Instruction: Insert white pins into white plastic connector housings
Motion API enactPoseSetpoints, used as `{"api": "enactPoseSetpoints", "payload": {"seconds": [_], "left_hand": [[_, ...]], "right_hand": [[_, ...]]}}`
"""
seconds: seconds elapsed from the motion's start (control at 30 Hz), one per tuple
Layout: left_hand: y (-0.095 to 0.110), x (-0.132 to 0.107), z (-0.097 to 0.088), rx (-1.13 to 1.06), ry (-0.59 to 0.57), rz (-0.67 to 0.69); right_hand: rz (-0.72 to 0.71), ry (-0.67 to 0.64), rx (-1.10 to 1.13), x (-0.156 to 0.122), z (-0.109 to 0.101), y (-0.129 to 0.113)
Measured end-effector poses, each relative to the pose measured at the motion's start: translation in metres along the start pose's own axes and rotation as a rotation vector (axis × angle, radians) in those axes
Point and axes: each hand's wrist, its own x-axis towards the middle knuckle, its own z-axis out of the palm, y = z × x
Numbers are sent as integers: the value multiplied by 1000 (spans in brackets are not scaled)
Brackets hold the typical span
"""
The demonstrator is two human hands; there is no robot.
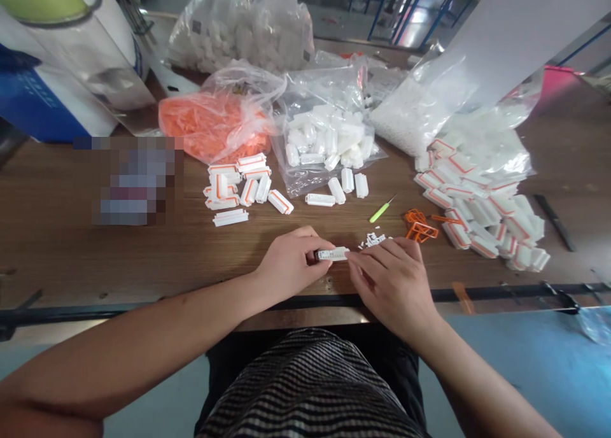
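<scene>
My left hand (291, 260) pinches a small white plastic connector block (333, 254) just above the near edge of the wooden table (143, 253). My right hand (389, 275) meets it from the right, fingers curled and fingertips against the block's right end. A little heap of tiny white parts (373, 239) lies just beyond my right fingers. Orange plastic frames (419, 226) and a green-handled pick (382, 211) lie a bit farther back.
A group of white blocks with orange strips (241, 186) lies at centre left, a larger pile (482, 209) at right. Clear bags hold orange parts (212, 126), white blocks (327, 142) and white granules (410, 116). Loose white blocks (337, 191) lie mid-table. A black tool (556, 221) is far right.
</scene>
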Motion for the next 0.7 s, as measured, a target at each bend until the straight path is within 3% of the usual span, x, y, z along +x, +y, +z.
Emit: {"api": "enactPoseSetpoints", "payload": {"seconds": [0.17, 0.27, 0.33, 0.5, 0.7], "left_hand": [[-2, 1, -1, 5, 0, 17], [-2, 0, -2, 1, -15, 23], [-2, 0, -3, 9, -20, 36], [-1, 0, -5, 26, -26, 62], [-1, 1, -5, 29, -33, 73]], "right_hand": [[-7, 3, 40, -3, 1, 0], [160, 69, 198, -11, -2, 23], [316, 128, 168, -18, -4, 46], [405, -41, 205, -28, -1, 87], [435, -105, 202, -18, 4, 92]]}}
